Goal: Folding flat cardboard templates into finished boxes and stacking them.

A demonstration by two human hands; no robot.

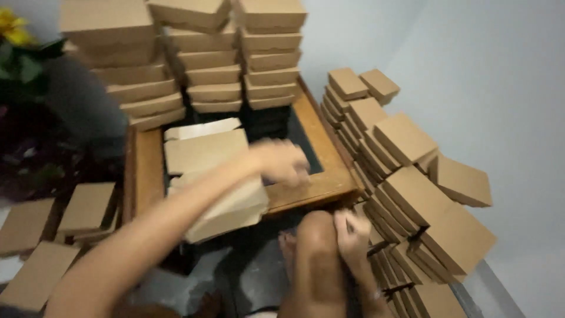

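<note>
Cardboard box [226,209], half-folded, lies under the left forearm on the wooden table [147,176]. Right hand [352,238] rests empty on the knee [318,235]; left hand [281,162] blurs at the table's edge, grip unreadable. Finished box stacks [206,65] stand behind, clear of the working space.

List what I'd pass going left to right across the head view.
Yellow flower → flat cardboard pieces on the floor → tall stacks of folded boxes → left hand → right hand → leaning rows of boxes.
</note>
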